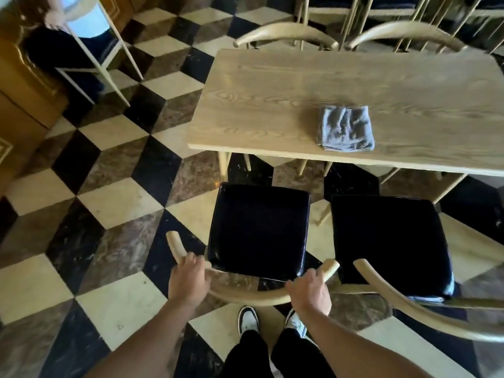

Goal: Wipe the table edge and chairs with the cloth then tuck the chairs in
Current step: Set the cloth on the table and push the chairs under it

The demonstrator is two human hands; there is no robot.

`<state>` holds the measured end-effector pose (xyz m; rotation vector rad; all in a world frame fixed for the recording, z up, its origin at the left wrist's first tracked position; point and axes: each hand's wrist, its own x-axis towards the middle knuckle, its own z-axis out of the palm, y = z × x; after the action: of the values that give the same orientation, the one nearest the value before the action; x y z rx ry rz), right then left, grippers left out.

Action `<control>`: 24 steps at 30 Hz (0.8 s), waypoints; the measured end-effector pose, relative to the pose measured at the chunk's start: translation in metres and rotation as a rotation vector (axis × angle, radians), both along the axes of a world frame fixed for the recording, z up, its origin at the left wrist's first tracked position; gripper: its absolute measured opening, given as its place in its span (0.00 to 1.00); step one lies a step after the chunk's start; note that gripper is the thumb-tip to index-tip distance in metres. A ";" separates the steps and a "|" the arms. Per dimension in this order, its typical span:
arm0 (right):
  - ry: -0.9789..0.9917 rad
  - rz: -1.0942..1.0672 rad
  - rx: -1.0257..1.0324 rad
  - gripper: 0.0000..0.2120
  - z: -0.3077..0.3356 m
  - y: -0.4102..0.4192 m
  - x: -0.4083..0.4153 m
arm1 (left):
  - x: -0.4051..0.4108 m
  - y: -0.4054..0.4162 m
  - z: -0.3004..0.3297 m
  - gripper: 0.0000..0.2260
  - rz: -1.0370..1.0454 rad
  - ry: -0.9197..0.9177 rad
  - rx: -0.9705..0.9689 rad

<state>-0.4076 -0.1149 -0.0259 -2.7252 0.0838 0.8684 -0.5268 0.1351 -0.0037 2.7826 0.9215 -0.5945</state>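
Both my hands, left hand (188, 279) and right hand (309, 289), grip the near chair (259, 230); cloth (345, 128) lies folded on table (272, 105); wiping apparently finished, tucking remains.

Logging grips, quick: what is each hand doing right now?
Left hand: grips the chair backrest.
Right hand: grips the same backrest.
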 end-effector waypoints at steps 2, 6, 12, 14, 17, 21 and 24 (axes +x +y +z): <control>0.065 -0.278 0.043 0.27 -0.001 0.000 -0.004 | -0.009 0.009 0.002 0.15 0.129 -0.013 0.025; 0.119 -0.631 0.089 0.34 -0.013 0.001 -0.006 | -0.014 0.030 -0.006 0.25 0.342 -0.012 -0.059; 0.156 -0.978 0.151 0.29 -0.025 0.019 0.002 | 0.017 0.068 -0.030 0.23 0.634 -0.098 -0.275; 0.149 -0.983 0.139 0.28 -0.028 0.026 0.006 | 0.028 0.079 -0.040 0.22 0.783 -0.127 -0.346; 0.122 -0.998 0.148 0.25 -0.034 0.035 0.002 | 0.034 0.093 -0.052 0.22 0.945 -0.120 -0.428; 0.124 -1.206 0.268 0.17 -0.036 0.038 0.003 | 0.043 0.109 -0.058 0.20 1.224 -0.148 -0.529; 0.183 -1.464 0.423 0.10 -0.040 0.036 0.011 | 0.047 0.113 -0.066 0.20 1.387 -0.148 -0.634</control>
<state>-0.3969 -0.0793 -0.0659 -1.4849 1.4647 0.5064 -0.4795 0.2484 -0.0702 1.1470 1.8213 -0.2983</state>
